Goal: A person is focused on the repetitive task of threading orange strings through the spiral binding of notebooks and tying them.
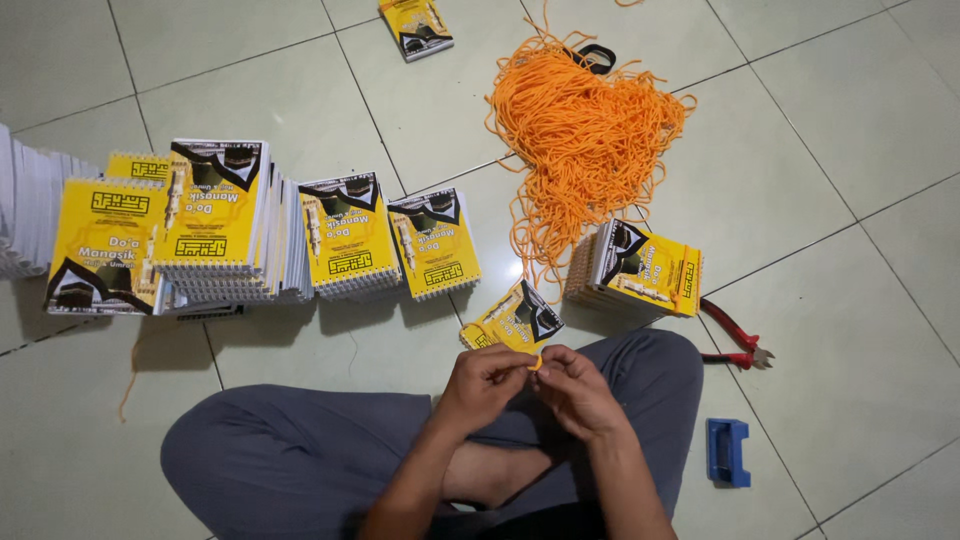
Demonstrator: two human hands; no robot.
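Observation:
I sit cross-legged on a tiled floor. My left hand point(487, 383) and my right hand point(577, 390) meet above my knees, both pinching a short bit of orange cord point(536, 362) between the fingertips. Just beyond my hands a small yellow spiral-bound booklet point(513, 321) lies tilted on the floor. A big tangled heap of orange cord point(580, 130) spreads further out, with strands trailing down toward a short stack of the same booklets point(640, 268).
Several stacks of yellow booklets point(215, 225) line the floor at left, beside white page stacks point(25, 205). Red-handled pliers point(735, 338) and a small blue plastic block point(728, 452) lie at right. One booklet point(415, 26) lies far off at top.

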